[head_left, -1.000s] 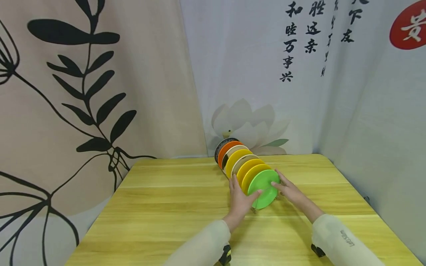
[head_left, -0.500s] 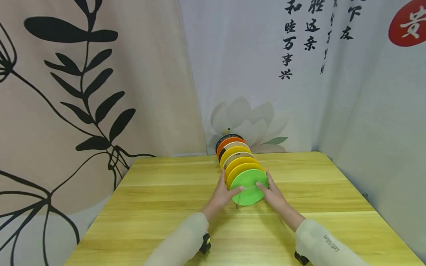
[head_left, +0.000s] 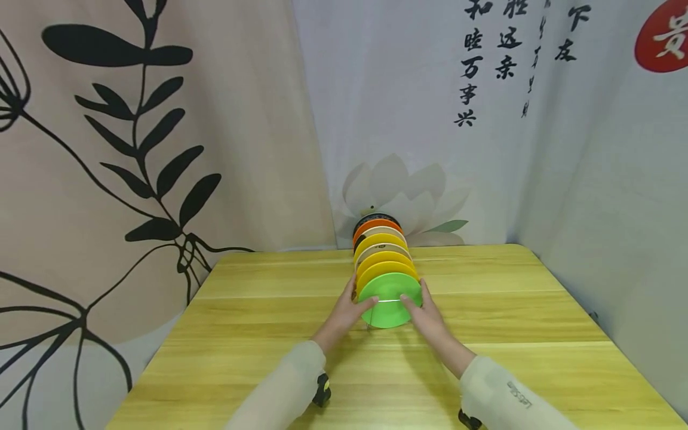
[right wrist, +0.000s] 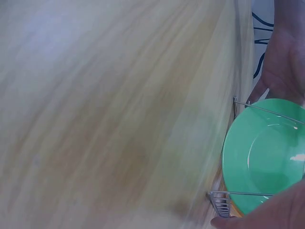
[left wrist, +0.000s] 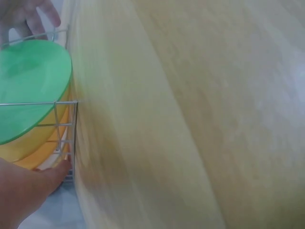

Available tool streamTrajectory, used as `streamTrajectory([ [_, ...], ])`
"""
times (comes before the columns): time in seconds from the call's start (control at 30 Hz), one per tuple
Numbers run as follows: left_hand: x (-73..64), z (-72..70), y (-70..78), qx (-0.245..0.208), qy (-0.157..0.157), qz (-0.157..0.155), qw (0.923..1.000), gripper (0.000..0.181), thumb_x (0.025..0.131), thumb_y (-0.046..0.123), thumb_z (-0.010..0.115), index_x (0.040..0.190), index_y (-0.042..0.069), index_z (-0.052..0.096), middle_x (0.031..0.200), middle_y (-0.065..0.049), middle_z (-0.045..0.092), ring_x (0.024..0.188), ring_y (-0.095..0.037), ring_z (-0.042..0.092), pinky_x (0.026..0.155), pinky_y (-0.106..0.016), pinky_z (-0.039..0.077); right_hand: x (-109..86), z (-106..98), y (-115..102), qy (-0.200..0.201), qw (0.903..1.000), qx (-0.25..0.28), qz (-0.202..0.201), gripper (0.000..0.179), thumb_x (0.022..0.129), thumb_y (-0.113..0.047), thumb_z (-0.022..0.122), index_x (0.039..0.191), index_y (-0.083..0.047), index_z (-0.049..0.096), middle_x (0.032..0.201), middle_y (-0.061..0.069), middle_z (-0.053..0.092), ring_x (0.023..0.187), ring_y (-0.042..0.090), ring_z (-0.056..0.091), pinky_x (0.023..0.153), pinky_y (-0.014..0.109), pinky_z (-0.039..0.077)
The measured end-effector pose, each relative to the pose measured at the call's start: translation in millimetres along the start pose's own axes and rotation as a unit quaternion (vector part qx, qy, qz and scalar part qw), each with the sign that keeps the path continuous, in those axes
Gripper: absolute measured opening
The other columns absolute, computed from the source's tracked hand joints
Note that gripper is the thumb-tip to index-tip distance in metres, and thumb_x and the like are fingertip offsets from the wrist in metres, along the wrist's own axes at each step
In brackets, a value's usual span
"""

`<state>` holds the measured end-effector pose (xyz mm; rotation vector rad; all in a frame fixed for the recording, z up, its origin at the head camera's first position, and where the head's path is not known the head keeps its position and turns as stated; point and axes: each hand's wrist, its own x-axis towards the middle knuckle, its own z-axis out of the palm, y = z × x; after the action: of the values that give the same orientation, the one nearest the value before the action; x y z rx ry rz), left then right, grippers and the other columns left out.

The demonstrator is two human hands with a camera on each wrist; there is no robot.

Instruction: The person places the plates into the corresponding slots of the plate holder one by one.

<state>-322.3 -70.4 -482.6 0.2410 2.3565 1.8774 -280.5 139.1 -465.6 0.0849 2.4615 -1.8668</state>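
A wire dish rack [left wrist: 74, 125] stands on the table with a row of plates upright in it. A green plate [head_left: 389, 313] is nearest me; behind it come several yellow plates [head_left: 386, 267], patterned cream ones, an orange plate [head_left: 376, 224] and a dark patterned piece [head_left: 378, 216] at the far end. My left hand [head_left: 344, 309] grips the rack's left side, thumb at the front by the green plate. On the opposite side my right hand [head_left: 429, 313] holds the rack likewise. In the head view the plates hide most of the wire.
The wooden table [head_left: 258, 346] spreads out on both sides of the rack. A printed curtain [head_left: 258, 149] hangs close behind its back edge, and a pale curtain [head_left: 607, 197] runs along the right.
Both hands have moved the rack and its plates left at the near end, turning the row from slanted to nearly straight away from me. Over the last half second the movement is small.
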Motion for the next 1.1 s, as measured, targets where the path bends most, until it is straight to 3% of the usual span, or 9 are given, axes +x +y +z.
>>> streamTrajectory([
  [0.37,-0.4,-5.8,-1.3,-0.003,-0.008,0.009,0.9999,0.096,0.087,0.049,0.072,0.16,0.021,0.016,0.16,-0.011,0.028,0.146,-0.034,0.025,0.117,-0.056,0.023,-0.4,5,0,0.006,1.0,0.005,-0.006,0.085,0.102,-0.041,0.051,0.16,-0.016,-0.005,0.162,0.023,0.008,0.147,0.045,0.01,0.117,0.06,0.01],
  [0.73,0.4,-8.3,-4.6,-0.014,-0.018,0.018,0.9996,0.089,0.091,0.043,0.069,0.16,0.021,0.017,0.16,-0.013,0.027,0.145,-0.036,0.026,0.115,-0.057,0.026,-1.4,8,1,0.011,0.9999,-0.003,0.001,0.084,0.102,-0.039,0.053,0.16,-0.016,-0.003,0.162,0.023,0.009,0.146,0.045,0.011,0.117,0.059,0.012],
  [0.87,-5.6,-8.7,7.7,-0.016,-0.02,0.014,0.9996,0.085,0.094,0.035,0.068,0.159,0.015,0.018,0.159,-0.016,0.028,0.144,-0.038,0.027,0.114,-0.057,0.027,-0.1,4,3,0.003,1.0,-0.001,0.001,0.085,0.101,-0.04,0.053,0.16,-0.015,-0.003,0.162,0.024,0.011,0.144,0.044,0.022,0.116,0.059,0.02],
  [1.0,-6.9,-11.2,11.4,0.004,-0.01,0.0,0.9999,0.089,0.092,0.043,0.069,0.159,0.014,0.019,0.159,-0.016,0.026,0.145,-0.038,0.025,0.114,-0.058,0.027,-2.1,-5,1,-0.009,0.9999,-0.003,-0.004,0.089,0.1,-0.046,0.053,0.16,-0.018,-0.006,0.162,0.025,0.008,0.143,0.046,0.023,0.114,0.06,0.024],
  [1.1,-2.1,-17.5,5.2,0.018,0.003,-0.003,0.9998,0.095,0.088,0.054,0.069,0.159,0.017,0.018,0.161,-0.013,0.022,0.146,-0.037,0.022,0.115,-0.059,0.026,-2.4,-17,-1,-0.011,0.9997,-0.021,-0.011,0.091,0.1,-0.053,0.051,0.159,-0.02,-0.008,0.162,0.026,0.004,0.145,0.048,0.015,0.113,0.064,0.02],
])
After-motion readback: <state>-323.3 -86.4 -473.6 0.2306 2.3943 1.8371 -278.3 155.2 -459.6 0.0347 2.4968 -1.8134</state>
